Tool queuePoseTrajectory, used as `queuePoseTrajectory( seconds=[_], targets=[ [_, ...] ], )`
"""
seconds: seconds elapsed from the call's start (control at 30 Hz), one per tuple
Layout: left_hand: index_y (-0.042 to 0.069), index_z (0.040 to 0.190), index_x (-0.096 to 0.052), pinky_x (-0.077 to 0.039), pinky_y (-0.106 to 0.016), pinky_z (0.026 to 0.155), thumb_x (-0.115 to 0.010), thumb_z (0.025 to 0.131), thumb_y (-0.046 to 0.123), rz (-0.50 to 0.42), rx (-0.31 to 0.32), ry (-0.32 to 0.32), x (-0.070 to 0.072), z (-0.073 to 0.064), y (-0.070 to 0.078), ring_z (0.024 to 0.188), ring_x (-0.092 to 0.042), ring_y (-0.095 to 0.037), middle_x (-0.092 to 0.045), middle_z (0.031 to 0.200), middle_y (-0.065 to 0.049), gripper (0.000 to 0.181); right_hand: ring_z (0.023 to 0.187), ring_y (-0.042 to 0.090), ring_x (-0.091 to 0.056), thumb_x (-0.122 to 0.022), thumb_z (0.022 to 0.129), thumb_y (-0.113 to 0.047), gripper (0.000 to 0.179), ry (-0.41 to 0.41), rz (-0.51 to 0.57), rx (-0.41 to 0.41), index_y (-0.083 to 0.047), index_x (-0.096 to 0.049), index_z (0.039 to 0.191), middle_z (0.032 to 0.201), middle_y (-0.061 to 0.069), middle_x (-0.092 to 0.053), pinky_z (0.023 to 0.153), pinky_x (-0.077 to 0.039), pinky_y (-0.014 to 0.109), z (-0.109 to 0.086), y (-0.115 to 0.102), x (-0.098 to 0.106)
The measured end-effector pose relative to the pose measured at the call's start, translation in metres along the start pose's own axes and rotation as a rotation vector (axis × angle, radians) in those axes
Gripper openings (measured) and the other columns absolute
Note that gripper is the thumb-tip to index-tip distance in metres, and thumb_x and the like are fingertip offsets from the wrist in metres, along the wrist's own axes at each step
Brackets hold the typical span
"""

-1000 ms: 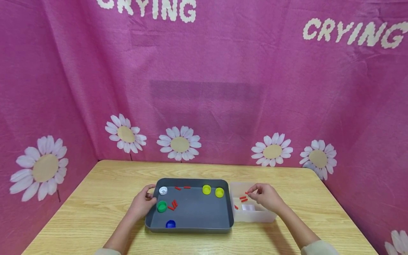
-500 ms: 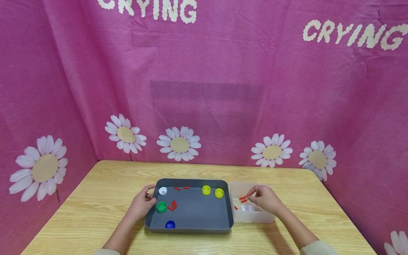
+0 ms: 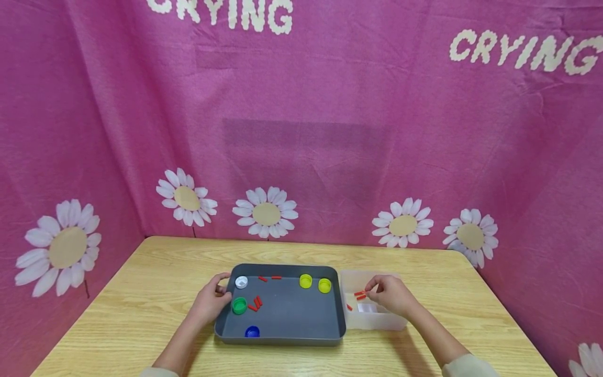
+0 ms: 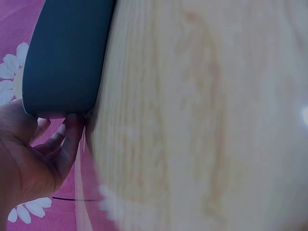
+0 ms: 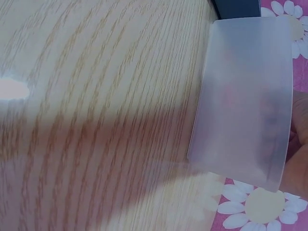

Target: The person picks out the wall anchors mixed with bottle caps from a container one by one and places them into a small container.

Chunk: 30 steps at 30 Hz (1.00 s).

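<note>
So the red stick (image 3: 364, 291) was down in the box (image 3: 377, 321), right at the tips of the right hand (image 3: 393, 295), its long axis going roughly sideways, off to that hand's left. Exact angle's too small to make out. Two loose sticks (image 3: 360, 297) lay just below those fingertips, also crosswise and near parallel, and a lone stick (image 3: 349, 307) sat further left of the hand, slanted, near end angled right.

Right thumb and finger were pinched together on the stick, forearm coming in from the near right. The left hand (image 3: 209, 301) made a loose C, fingers relaxed, touching the outer end of the tray (image 3: 297, 317), nothing gripped.

Box also had a pale square (image 3: 367, 308) on the near side of the right fingertips. Tray sat between the hands: white cap (image 3: 241, 282) and green cap (image 3: 239, 306) closest to the left, blue cap (image 3: 252, 331) nearer the person, two yellow caps (image 3: 324, 285) toward the right. Three tray sticks (image 3: 258, 301) lay by the green cap.
</note>
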State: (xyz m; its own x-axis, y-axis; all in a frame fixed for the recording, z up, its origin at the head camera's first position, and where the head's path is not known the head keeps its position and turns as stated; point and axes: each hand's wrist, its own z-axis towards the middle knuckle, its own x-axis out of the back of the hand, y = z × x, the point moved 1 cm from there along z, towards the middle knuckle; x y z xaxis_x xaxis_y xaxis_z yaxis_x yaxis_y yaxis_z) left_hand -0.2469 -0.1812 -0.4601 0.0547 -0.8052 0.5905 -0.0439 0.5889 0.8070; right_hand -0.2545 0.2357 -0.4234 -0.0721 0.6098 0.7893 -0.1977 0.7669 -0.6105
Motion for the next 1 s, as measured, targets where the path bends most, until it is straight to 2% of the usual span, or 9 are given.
queuePoseTrajectory(
  seconds=[0.47,0.7,0.83,1.0],
  targets=[
    [0.005,0.132,-0.046,-0.041,-0.028,0.065,-0.056,0.084,0.007,0.013,0.006,0.004,-0.001,0.001,-0.001,0.078,-0.051,-0.019,-0.051,0.088,-0.01,0.049,0.061,0.012,-0.046,-0.066,0.082,-0.011,0.005,0.026,-0.012,0.019,-0.007,-0.066,0.084,0.064,0.0,-0.052,0.053,-0.038,0.023,0.004,-0.002,0.003],
    [0.005,0.132,-0.046,-0.041,-0.028,0.065,-0.056,0.084,0.007,0.012,0.009,0.006,0.0,0.001,-0.002,0.078,-0.051,-0.019,-0.051,0.088,-0.01,0.049,0.065,0.012,-0.047,-0.065,0.082,-0.012,0.005,0.062,-0.014,0.037,-0.01,-0.067,0.085,0.071,0.0,-0.054,0.059,-0.038,0.026,0.007,-0.016,0.005],
    [0.005,0.132,-0.046,-0.041,-0.028,0.065,-0.056,0.084,0.007,0.011,0.008,0.005,-0.001,0.001,-0.002,0.078,-0.051,-0.02,-0.051,0.088,-0.01,0.049,0.063,0.011,-0.046,-0.066,0.082,-0.015,0.005,0.084,-0.015,0.04,-0.011,-0.067,0.085,0.071,-0.001,-0.054,0.057,-0.037,0.026,0.009,-0.028,0.003],
    [0.005,0.132,-0.046,-0.041,-0.027,0.064,-0.056,0.084,0.007,0.015,0.0,0.009,-0.001,0.001,-0.002,0.077,-0.051,-0.019,-0.051,0.088,-0.01,0.048,0.06,0.012,-0.046,-0.066,0.082,-0.014,0.006,0.076,0.041,0.03,-0.01,-0.067,0.087,0.072,0.001,-0.053,0.053,-0.038,0.024,0.012,-0.043,-0.002]
  ],
)
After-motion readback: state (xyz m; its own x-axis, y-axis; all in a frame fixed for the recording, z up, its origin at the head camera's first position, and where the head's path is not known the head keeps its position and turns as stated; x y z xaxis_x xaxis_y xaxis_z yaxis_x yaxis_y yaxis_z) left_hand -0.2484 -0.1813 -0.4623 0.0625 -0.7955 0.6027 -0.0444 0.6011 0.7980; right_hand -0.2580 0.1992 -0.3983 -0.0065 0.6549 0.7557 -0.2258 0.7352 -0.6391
